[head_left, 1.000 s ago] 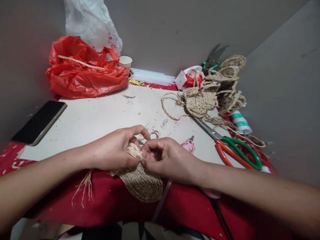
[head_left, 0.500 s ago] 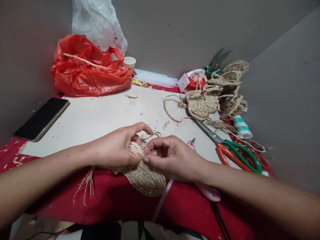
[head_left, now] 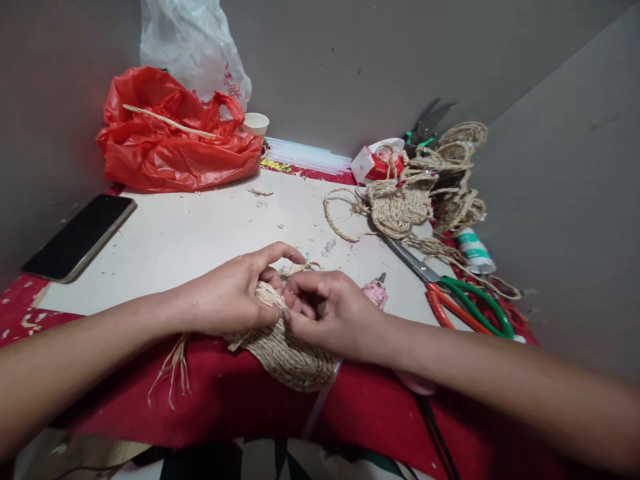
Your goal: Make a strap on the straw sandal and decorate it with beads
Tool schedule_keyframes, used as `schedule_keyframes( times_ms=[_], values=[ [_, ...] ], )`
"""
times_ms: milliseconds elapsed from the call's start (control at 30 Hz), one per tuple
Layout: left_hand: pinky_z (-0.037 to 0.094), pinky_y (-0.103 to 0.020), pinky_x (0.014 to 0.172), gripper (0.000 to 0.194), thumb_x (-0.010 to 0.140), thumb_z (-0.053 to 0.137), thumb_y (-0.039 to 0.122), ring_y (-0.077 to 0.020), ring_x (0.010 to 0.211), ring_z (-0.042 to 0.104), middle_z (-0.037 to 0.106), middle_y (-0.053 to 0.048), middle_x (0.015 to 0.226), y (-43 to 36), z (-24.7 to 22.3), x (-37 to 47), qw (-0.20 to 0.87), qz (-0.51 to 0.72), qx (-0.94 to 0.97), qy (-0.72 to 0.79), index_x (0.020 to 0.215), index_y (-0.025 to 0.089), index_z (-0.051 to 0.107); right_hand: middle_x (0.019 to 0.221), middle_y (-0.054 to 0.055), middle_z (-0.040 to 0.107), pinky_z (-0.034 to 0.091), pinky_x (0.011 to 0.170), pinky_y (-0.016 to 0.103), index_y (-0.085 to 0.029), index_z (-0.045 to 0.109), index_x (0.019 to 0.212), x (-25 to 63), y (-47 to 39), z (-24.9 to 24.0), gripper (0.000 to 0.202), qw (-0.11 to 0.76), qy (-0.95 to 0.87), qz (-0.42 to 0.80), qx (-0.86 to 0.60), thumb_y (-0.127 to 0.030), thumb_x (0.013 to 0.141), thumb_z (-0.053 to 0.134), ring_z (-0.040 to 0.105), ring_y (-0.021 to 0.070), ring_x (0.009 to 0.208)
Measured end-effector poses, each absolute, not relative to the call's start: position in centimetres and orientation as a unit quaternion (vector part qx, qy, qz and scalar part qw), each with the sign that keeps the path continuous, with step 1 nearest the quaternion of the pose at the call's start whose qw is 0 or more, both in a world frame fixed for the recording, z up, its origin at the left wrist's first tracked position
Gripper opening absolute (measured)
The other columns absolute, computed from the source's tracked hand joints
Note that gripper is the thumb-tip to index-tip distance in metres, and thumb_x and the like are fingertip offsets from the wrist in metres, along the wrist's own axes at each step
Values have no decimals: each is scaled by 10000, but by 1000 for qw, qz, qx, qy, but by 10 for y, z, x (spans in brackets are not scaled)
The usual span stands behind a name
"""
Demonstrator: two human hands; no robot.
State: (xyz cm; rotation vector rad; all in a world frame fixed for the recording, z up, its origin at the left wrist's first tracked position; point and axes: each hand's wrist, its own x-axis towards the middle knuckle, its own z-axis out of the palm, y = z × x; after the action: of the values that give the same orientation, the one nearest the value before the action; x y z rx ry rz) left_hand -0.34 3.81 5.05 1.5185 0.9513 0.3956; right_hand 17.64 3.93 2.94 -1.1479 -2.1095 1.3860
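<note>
A woven straw piece (head_left: 295, 360) with rows of braided cord lies at the near edge of the work surface. My left hand (head_left: 235, 293) is closed on its upper left part, the thumb pressing pale strands and the index finger arched above. My right hand (head_left: 330, 313) pinches at the piece's top edge, fingertips meeting the left hand's; what exactly sits in that pinch is hidden. Loose straw ends (head_left: 175, 370) hang below my left wrist. Partly behind my right hand is a pink glue gun (head_left: 376, 292), its dark nozzle pointing up.
Scissors (head_left: 445, 290) with orange and green handles lie at right, beside finished-looking straw weavings (head_left: 403, 207). A red plastic bag (head_left: 175, 157), a paper cup (head_left: 256, 124) and clear glue sticks (head_left: 307, 156) stand along the back. A phone (head_left: 80, 237) rests at left on the white board (head_left: 210, 230).
My right hand's fingers have shifted slightly at the straw piece's edge, and the piece's lower end has swung a little right. The whole view has moved slightly.
</note>
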Motion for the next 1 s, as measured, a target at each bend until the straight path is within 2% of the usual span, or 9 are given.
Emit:
schedule_keyframes(
  times_ms=[100,233,400,467,633,800,1000],
  values=[
    [308,-174,442,599,666,493,45,-27,470,401,587,32,892,38,52,-4,615,174,651,409,1220,258,409,531,-71,405,275,461,180,-158,513,643,179,43,29,45,170,-664,590,-428,-133,635,550,333,50,494],
    [346,-184,473,619,663,504,48,-46,523,428,536,38,865,39,48,-7,616,178,641,422,1237,264,418,533,-59,437,279,475,194,-149,573,681,187,46,38,44,193,-594,643,-443,-171,642,567,350,56,491],
    [376,-199,517,639,687,545,86,-60,571,441,528,18,900,42,43,-6,587,179,653,444,1288,254,408,581,-43,483,315,488,192,-143,613,756,192,43,56,93,222,-627,597,-450,-188,675,625,396,63,525],
    [391,-207,529,657,688,557,95,-65,578,454,536,16,906,42,45,-4,582,176,653,451,1303,259,397,584,-44,483,334,498,190,-137,615,781,192,44,56,111,208,-648,577,-451,-200,693,642,411,66,540],
    [412,-217,539,692,677,566,96,-76,577,489,578,13,900,37,54,-2,572,166,652,469,1323,260,380,552,-61,452,316,477,179,-140,600,727,188,49,45,73,130,-686,579,-421,-207,744,621,383,53,507],
    [404,-206,521,716,662,580,106,-71,564,507,588,-3,928,36,55,-2,556,171,650,488,1332,253,376,553,-60,455,309,464,174,-147,552,676,184,47,46,68,126,-715,550,-413,-158,733,587,380,50,503],
    [394,-208,525,656,700,613,140,-56,546,482,559,15,915,38,52,-5,600,178,623,468,1304,270,391,554,-51,481,332,474,177,-147,562,688,186,45,48,55,148,-743,499,-420,-164,733,588,403,57,505]
  ],
)
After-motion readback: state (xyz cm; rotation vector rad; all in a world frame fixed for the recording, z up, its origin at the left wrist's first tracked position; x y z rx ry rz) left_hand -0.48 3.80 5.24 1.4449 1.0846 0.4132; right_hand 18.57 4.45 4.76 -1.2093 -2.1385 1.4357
